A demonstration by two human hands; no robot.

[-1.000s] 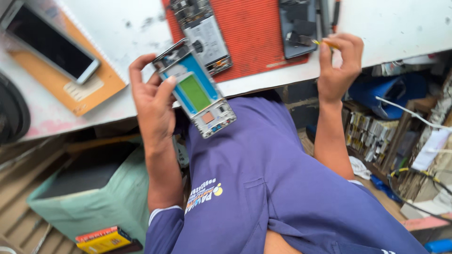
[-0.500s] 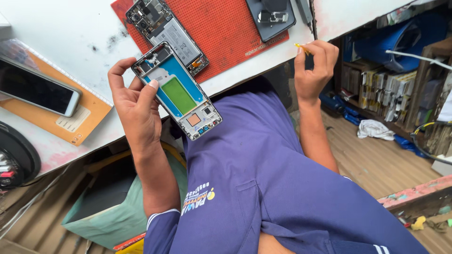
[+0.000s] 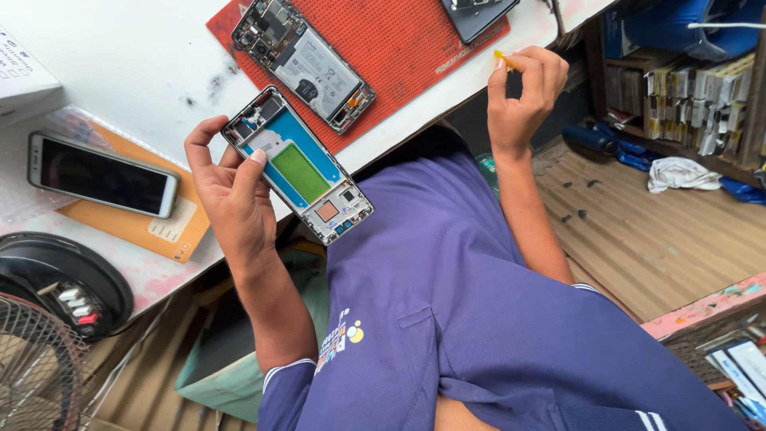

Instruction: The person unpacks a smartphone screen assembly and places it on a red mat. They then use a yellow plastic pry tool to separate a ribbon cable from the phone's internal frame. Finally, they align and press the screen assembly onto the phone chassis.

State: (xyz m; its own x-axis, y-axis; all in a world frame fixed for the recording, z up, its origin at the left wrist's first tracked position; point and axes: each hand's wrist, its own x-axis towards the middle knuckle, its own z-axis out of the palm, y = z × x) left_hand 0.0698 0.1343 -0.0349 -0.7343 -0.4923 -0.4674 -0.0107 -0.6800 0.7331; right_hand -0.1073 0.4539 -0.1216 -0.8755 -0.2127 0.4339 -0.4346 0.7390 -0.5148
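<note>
We work at a white bench (image 3: pixel 136 72) whose edge runs diagonally from lower left to upper right, with our purple shirt (image 3: pixel 447 319) filling the space below it. On the bench lies a red perforated mat (image 3: pixel 399 40); an opened phone body (image 3: pixel 303 64), with its boards and battery showing, lies slanted on the mat's left part, and a dark part (image 3: pixel 479 12) sits at its top edge, cut off by the frame. To the left, an assembled phone (image 3: pixel 102 174) with a dark screen rests on an orange envelope (image 3: pixel 171 231) near the bench edge, and a white box (image 3: pixel 20 72) stands beyond it. A round black device (image 3: pixel 56 279) sits at the lower left, beside a wire fan guard (image 3: pixel 36 375).

Our left hand (image 3: pixel 227 199) holds a phone frame (image 3: pixel 297 164) just off the bench edge, above our lap, fingers curled behind it and the thumb laid on its long side. The frame shows a blue liner, a green patch and a small copper square, and its upper corner overlaps the bench edge.

Our right hand (image 3: pixel 523 92) is closed in a pinch on a small yellow tool (image 3: pixel 503 57), held beside the mat's right corner, well apart from the frame.

To the right, a plank floor (image 3: pixel 662 239) lies open, with a white rag (image 3: pixel 678 172) and shelves of small boxes (image 3: pixel 686 88) beyond. Between the two hands, there is free room over our chest.
</note>
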